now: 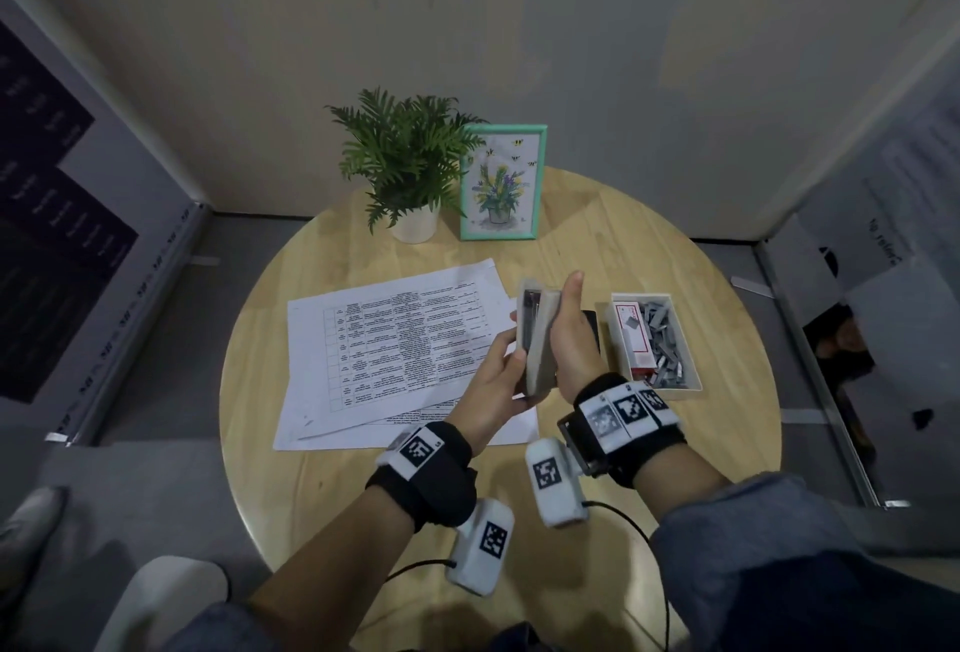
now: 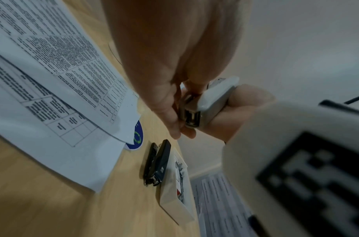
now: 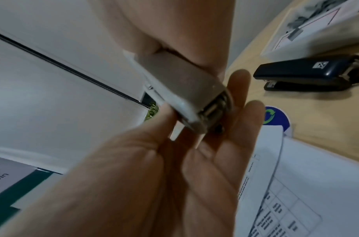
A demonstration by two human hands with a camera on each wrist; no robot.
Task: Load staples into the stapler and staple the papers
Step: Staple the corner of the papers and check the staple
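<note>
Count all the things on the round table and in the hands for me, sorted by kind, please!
Staplers: 2, a white stapler held in both hands and a black stapler on the table
Papers: 2 sheets at least
Box of staples: 1
Potted plant: 1
Picture frame: 1
Round sticker: 1
Total: 8

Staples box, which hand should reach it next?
Probably right. The right hand is beside the staples box; the left hand sits over the papers, gripping the stapler.
</note>
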